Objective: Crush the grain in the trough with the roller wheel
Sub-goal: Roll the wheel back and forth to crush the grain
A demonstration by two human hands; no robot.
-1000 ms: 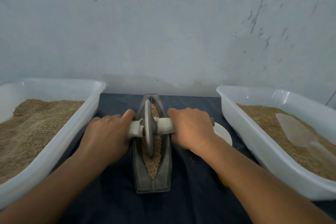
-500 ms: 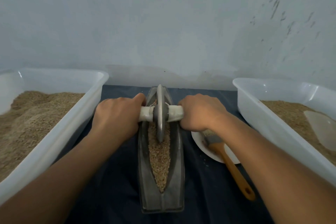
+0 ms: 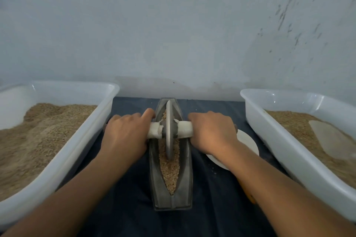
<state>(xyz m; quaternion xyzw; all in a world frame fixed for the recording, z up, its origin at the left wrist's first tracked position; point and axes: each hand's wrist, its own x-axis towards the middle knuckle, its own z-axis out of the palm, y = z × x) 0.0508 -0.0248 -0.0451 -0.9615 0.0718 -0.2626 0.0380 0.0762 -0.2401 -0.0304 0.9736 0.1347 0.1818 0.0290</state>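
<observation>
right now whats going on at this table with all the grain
A person is crushing grain in a narrow metal trough with a roller wheel. The left hand and right hand each grip one end of its handle, with the wheel standing in the far half of the trough. White tubs of grain sit on both sides.

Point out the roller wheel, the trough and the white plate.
roller wheel (image 3: 169,131): head view, on the disc's near edge.
trough (image 3: 185,179): head view, on its right metal wall.
white plate (image 3: 248,144): head view, on the bare rim beside the right wrist.
</observation>
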